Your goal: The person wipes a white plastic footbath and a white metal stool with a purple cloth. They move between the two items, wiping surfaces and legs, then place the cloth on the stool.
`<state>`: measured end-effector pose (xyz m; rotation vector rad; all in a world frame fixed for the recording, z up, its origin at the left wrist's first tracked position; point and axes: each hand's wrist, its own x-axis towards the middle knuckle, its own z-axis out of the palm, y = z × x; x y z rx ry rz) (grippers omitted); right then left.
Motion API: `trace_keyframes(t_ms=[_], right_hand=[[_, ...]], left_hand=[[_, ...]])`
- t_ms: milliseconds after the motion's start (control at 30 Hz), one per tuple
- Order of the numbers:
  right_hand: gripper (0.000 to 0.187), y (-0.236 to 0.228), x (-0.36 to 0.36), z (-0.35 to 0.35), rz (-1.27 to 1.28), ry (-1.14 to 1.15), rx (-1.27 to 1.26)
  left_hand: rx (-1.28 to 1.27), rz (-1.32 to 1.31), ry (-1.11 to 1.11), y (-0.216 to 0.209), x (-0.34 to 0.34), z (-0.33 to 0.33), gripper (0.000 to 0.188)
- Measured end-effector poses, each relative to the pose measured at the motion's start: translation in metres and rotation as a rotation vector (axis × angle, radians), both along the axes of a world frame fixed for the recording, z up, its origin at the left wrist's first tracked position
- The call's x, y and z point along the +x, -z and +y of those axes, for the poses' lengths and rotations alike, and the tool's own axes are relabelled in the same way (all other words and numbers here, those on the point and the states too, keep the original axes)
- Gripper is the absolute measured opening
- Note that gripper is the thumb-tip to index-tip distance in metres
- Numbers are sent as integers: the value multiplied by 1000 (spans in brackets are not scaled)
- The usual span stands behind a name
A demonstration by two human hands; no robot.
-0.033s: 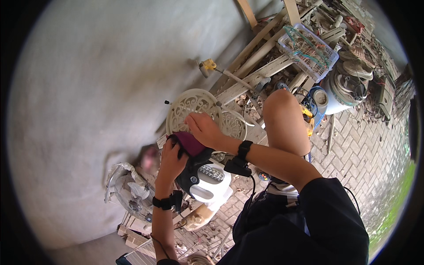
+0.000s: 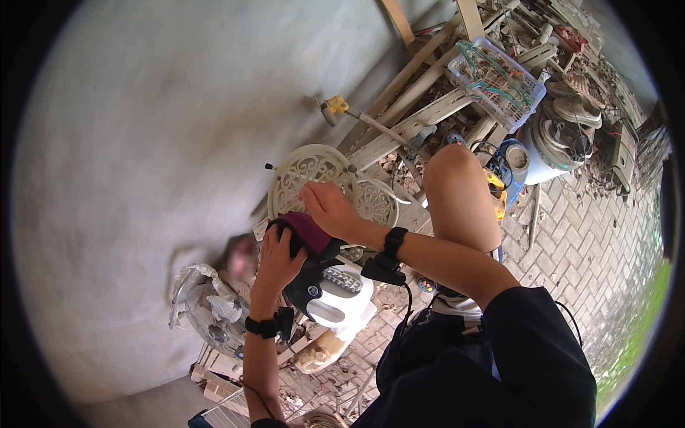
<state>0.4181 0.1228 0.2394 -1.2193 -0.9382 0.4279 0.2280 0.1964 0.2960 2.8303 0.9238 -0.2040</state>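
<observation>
A maroon cloth piece [image 2: 311, 233] with black edges lies over the top of a black-and-white plastic housing [image 2: 344, 297] with a ribbed vent; I cannot make out its kind. My left hand [image 2: 277, 265] is curled round the left black edge of the cloth, its fingers partly spread. Across the far side of the cloth reaches my right hand [image 2: 330, 209], its fingers pressed together and curled. Whatever they pinch, if anything, is hidden. Both wrists wear black straps with small devices.
White ornate metal furniture [image 2: 316, 173] stands just beyond my hands, by the grey wall [image 2: 143, 128]. A yellow-headed tool [image 2: 335, 107] leans there. To the right are a white basket [image 2: 531, 100], a white bucket [image 2: 546, 160] and scrap wood. A clear-wrapped fan-like object [image 2: 207, 310] stands left.
The fingers of my left hand have shifted slightly on the black edge, and the left forearm has moved a little left. My right hand has hardly moved.
</observation>
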Motion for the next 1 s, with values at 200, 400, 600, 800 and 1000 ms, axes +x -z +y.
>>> trace_keyframes(t_ms=[200, 400, 600, 800, 1000], right_hand=[[31, 0, 1, 0, 77, -13, 3], [30, 3, 5, 0, 39, -18, 7], [27, 1, 11, 2, 177, -36, 8], [27, -1, 12, 5, 273, -74, -34], [27, -1, 19, 5, 156, -29, -5]], left_hand=[[-72, 214, -74, 10, 12, 33, 106], [-151, 523, -125, 7, 39, 50, 115], [-284, 416, -114, 5, 38, 60, 112], [-284, 343, -50, -2, 27, 69, 111], [-256, 340, -99, 7, 37, 63, 120]])
